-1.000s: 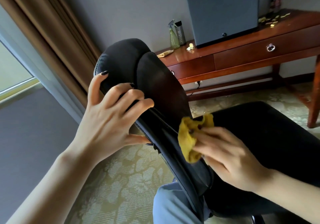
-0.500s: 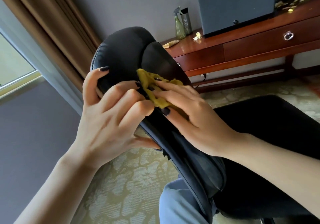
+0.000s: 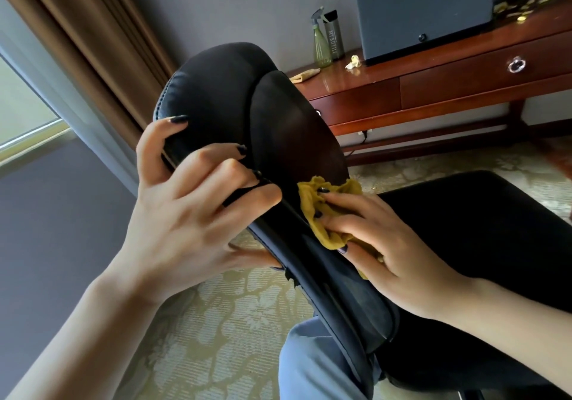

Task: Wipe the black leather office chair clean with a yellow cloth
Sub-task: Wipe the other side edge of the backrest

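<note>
The black leather office chair fills the middle of the view, its padded backrest tilted toward me and its seat at the right. My left hand grips the backrest's left edge, thumb over the top rim and fingers on the front. My right hand presses a crumpled yellow cloth flat against the front of the backrest, about halfway down, just right of my left fingers. Most of the cloth is hidden under my right palm.
A red-brown wooden desk with drawers stands behind the chair, carrying a green spray bottle, a dark canister, a large grey box and yellow scraps. Brown curtains hang at the left. My blue-trousered knee is below the chair.
My right hand slid the yellow cloth up to the backrest's top beside my left fingers, then back down to mid-backrest. My left hand kept its grip on the edge.
</note>
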